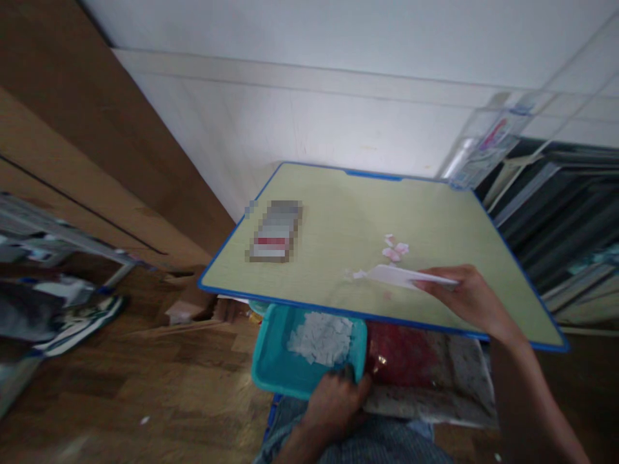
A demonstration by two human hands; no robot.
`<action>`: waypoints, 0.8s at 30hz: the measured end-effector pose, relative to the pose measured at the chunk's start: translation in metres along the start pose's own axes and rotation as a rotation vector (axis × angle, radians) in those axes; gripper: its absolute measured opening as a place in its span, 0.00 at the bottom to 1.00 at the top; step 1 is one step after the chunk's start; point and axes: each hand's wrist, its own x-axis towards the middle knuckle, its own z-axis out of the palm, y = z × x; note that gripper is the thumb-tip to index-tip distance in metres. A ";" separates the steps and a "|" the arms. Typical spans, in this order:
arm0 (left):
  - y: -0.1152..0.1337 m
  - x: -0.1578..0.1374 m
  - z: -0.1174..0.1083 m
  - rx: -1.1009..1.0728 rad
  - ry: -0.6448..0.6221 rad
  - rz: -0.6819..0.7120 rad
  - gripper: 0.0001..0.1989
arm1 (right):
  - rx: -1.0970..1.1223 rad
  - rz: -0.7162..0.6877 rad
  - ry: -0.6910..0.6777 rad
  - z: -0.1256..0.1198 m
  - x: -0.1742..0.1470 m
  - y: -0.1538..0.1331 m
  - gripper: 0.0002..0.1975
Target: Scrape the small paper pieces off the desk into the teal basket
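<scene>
Over the right half of the table, my right hand (467,293) pinches a thin, flat white piece (394,276), its broad end pointing left and low over the tabletop. I cannot tell whether it is card or plastic. A small white scrap (358,275) lies by its tip. Just beyond are pink flower-shaped pieces (395,251). My left hand (338,396) is closed at the near right corner of a teal basin (264,367), fingers curled over the rim. Inside the basin lies a heap of white flat scraps (322,338).
The pale yellow table (329,206) has a blue edge and stands against a white wall. A blurred box-like object (275,231) lies at its left. A clear plastic bottle-like container (493,145) is at the back right. A person's shoe (84,325) shows on the wooden floor at left.
</scene>
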 end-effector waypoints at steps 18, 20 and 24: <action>-0.001 0.000 0.002 0.013 0.051 0.020 0.26 | 0.021 -0.043 0.191 0.026 0.029 0.008 0.11; -0.001 -0.001 0.002 0.005 0.055 0.026 0.25 | 0.040 -0.049 0.194 0.028 0.029 0.007 0.10; -0.002 -0.001 0.002 -0.008 0.050 0.036 0.23 | 0.037 -0.032 0.183 0.029 0.028 0.007 0.10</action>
